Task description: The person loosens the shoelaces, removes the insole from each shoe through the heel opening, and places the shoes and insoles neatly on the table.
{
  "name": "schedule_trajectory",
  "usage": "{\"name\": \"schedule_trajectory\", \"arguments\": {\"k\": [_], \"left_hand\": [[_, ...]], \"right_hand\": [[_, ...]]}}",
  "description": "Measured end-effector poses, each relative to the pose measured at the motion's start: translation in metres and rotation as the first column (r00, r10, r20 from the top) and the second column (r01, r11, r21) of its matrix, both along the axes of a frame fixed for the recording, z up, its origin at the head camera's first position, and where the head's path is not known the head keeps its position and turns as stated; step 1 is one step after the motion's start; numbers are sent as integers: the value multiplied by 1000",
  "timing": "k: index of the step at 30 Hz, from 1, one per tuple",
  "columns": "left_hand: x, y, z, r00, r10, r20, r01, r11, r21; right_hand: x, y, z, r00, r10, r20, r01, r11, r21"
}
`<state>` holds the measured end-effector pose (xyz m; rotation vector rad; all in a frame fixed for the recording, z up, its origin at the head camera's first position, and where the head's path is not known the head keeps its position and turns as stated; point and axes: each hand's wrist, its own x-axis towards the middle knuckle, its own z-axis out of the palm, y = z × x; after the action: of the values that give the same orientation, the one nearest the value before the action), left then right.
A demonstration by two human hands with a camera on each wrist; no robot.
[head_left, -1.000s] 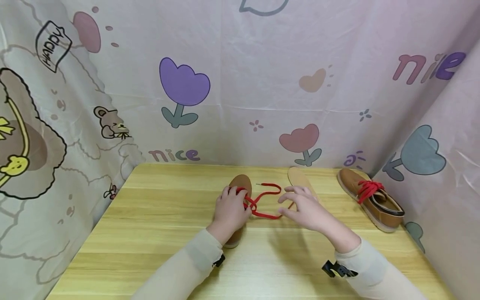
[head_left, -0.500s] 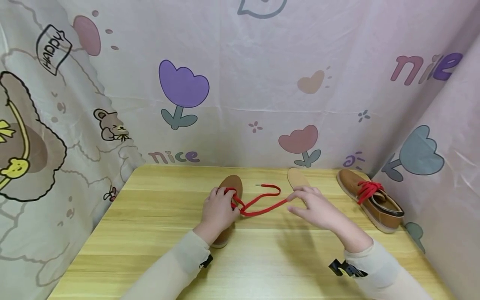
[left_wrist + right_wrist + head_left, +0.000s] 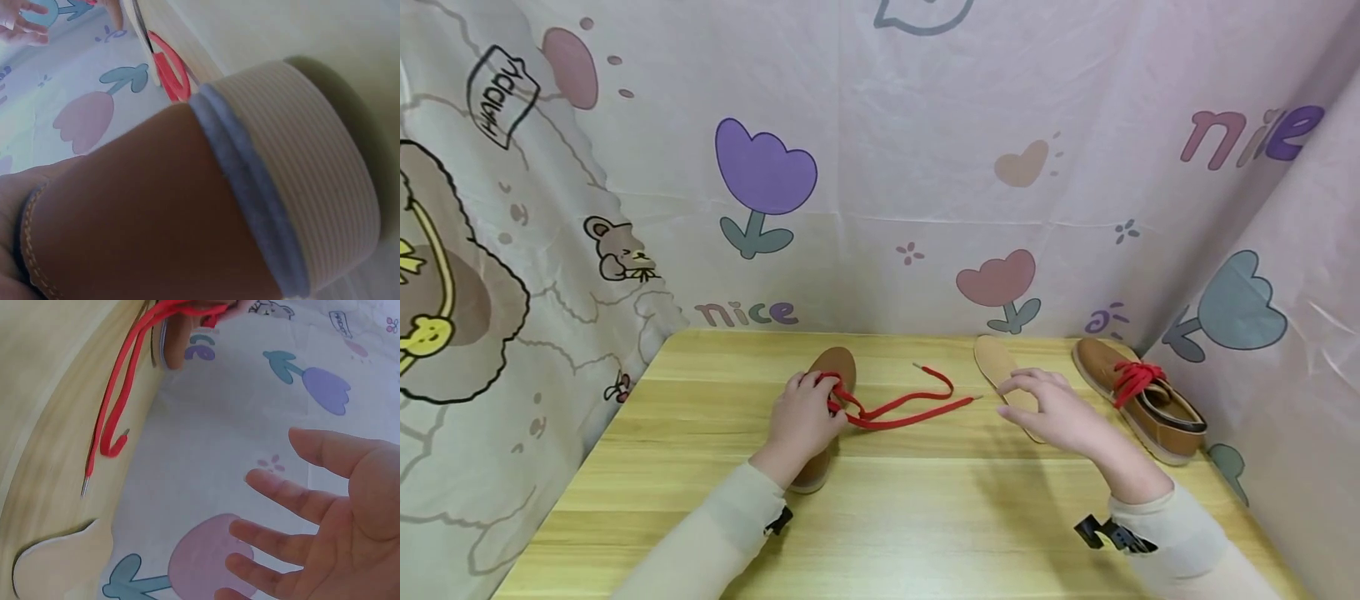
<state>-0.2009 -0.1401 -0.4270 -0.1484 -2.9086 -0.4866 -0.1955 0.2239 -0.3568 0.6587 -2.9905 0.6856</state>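
Left hand (image 3: 805,415) grips the brown shoe (image 3: 838,363) beneath it.

Shoe at left (image 3: 150,206): upper smooth, leather-like, low sheen; its sole (image 3: 312,181) finely ribbed, matt. Laces (image 3: 887,426): cloth, matt; tips (image 3: 84,486) metallic, shiny. Insole (image 3: 62,562): smooth, matt. Counter (image 3: 910,517): wood-grained, satin, glossier on the near side from where I stand. Far curtain (image 3: 887,125): creased cloth, faint sheen.
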Motion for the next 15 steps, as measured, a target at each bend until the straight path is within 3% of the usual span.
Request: {"name": "schedule_trajectory", "arguments": {"k": [15], "left_hand": [[-5, -51, 1, 1000, -12, 16, 12, 1000, -21]], "right_hand": [[-2, 28, 4, 998, -46, 40, 47, 999, -5]]}}
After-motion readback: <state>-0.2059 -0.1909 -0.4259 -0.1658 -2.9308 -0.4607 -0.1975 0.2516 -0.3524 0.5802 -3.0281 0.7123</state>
